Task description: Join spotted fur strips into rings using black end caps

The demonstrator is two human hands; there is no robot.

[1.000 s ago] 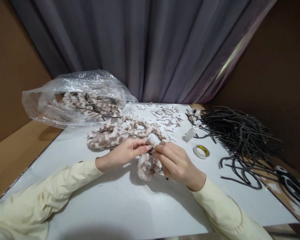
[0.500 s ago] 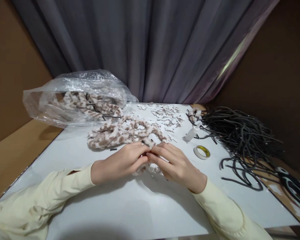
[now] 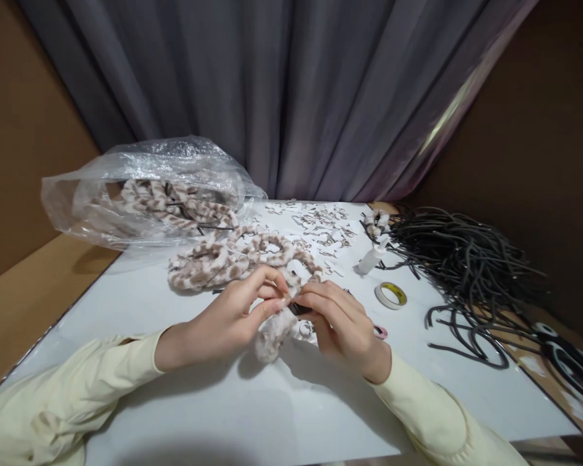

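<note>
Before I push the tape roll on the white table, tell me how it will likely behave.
The tape roll would probably slide rather than roll, since it lies flat. The white table looks glossy, so a light push may suffice. Stood on edge, its round rim could well roll.

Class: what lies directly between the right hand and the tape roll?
Only bare table shows in the head view from the right hand to the tape roll. A pink item lies off that line.
</note>
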